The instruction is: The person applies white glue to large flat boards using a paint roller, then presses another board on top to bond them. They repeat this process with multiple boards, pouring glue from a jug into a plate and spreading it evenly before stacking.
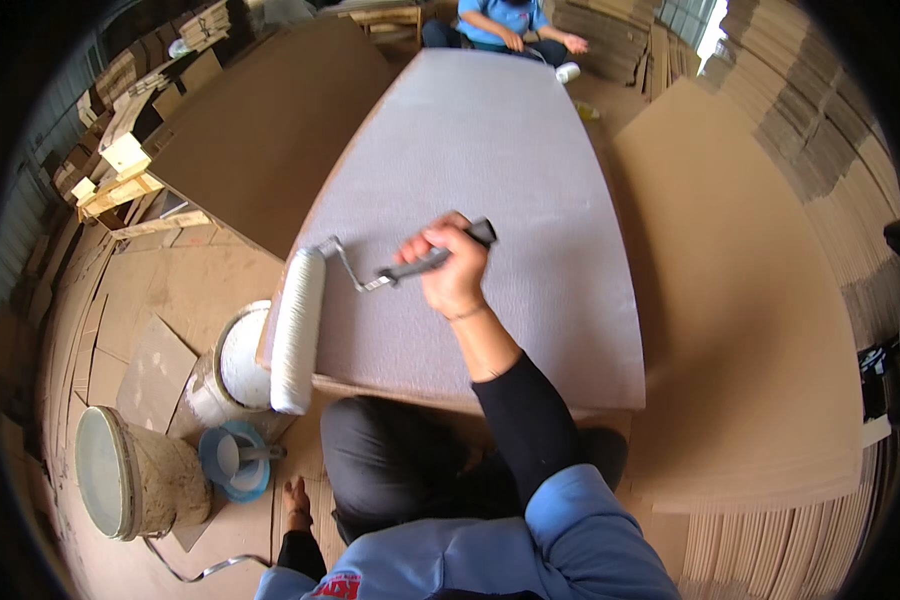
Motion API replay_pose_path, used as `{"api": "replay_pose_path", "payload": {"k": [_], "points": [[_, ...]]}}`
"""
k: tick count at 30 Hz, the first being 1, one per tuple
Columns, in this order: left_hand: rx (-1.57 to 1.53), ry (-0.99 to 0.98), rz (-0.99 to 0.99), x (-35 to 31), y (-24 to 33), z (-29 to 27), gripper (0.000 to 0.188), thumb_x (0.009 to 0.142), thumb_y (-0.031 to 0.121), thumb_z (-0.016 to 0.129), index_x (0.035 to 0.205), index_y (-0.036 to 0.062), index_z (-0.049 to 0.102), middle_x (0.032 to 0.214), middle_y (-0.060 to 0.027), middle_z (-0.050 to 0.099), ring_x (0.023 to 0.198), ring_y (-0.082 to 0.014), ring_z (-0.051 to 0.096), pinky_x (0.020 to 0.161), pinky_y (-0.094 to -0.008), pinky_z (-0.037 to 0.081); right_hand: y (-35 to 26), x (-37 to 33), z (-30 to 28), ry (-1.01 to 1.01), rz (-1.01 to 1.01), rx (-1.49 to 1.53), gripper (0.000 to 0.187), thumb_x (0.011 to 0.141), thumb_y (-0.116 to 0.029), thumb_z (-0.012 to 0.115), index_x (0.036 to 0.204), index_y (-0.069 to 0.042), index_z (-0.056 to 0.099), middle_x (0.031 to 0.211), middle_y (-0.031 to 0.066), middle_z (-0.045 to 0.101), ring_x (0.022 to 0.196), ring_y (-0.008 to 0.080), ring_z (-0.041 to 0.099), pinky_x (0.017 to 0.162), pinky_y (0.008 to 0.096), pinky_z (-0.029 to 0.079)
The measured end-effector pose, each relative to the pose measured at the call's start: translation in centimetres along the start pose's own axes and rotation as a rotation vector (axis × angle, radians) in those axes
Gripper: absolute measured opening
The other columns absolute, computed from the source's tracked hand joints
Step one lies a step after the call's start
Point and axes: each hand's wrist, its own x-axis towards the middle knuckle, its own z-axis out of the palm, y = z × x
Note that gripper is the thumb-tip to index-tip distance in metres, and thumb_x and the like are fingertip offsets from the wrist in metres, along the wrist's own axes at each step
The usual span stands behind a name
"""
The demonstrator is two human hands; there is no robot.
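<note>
My right hand (451,266) is closed round the dark handle of a paint roller (297,330). The fluffy white roller lies along the left edge of a large board (490,160) whose top has a whitish, streaky coat. The roller's near end reaches past the board's near left corner. Down by my left knee, my left hand (296,502) hangs with its fingers apart, holding nothing. Closest to it is a blue basin (254,487) with a white scoop (229,457) inside. A bucket with white contents (260,350) stands beside the board's corner.
A grimy, pale-rimmed bucket (160,490) stands at the lower left. Large brown sheets lie left (270,120) and right (740,330) of the board. At the far end sits a person in a blue shirt (505,18). Stacked cardboard (820,120) lines the right side.
</note>
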Motion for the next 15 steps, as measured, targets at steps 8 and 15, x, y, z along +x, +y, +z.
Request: {"api": "replay_pose_path", "payload": {"k": [8,15], "points": [[0.496,-0.008,-0.061,4.5,-4.8,4.5,0.077,0.08,0.032,0.064,0.138,-0.0068,0.032,0.142,-0.0281,0.035,0.136,-0.0366,0.029,0.109,-0.0397,0.031,-23.5,-3.7,-10.9,0.067,-0.132,-0.286,0.014,0.072,-0.018,0.053,0.066,-0.011,0.043,0.053,0.0049,0.043,0.049,0.0204,0.043,0.053,0.0395,0.04],[0.305,0.086,-0.439,4.3,-4.5,9.3,0.096,0.077,0.046,0.064,0.149,0.0171,0.006,0.154,-0.0206,-0.006,0.138,-0.0489,0.012,0.109,-0.0567,0.024,-33.6,-10.1,-15.2,0.29,-0.293,-0.4,0.016,0.077,-0.022,0.057,0.072,-0.013,0.046,0.06,0.0003,0.04,0.054,0.0152,0.037,0.059,0.0337,0.037]]}}
